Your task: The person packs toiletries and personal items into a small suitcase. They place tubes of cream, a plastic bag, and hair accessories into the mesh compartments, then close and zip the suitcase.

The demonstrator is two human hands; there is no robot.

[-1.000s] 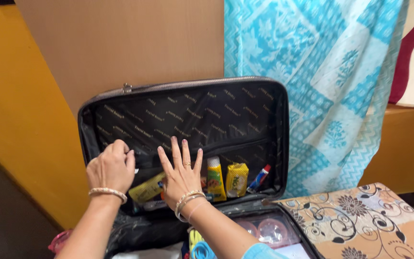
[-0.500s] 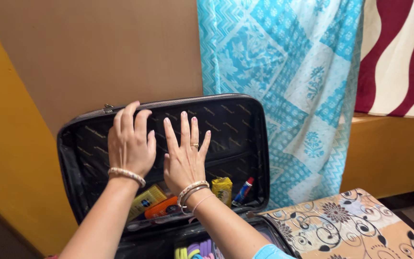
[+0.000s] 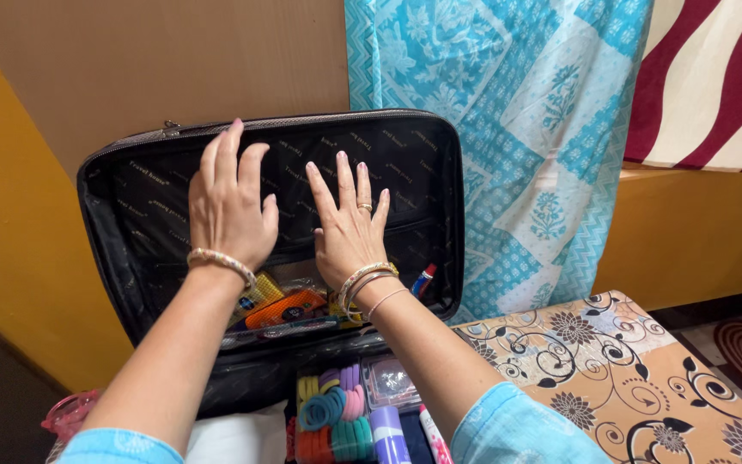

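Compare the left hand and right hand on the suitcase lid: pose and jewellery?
The left hand sits higher, fingertips near the lid's zipper edge; the right hand sits lower, by the pocket seam. The left hand's fingers are close together; the right hand's are spread. The left wrist carries one pale beaded bangle; the right carries several thin bangles plus a ring. Both lie open and flat, palms against the black lining of the suitcase lid.

Both hands [image 3: 289, 219] raised; fingers [image 3: 345, 176] spread
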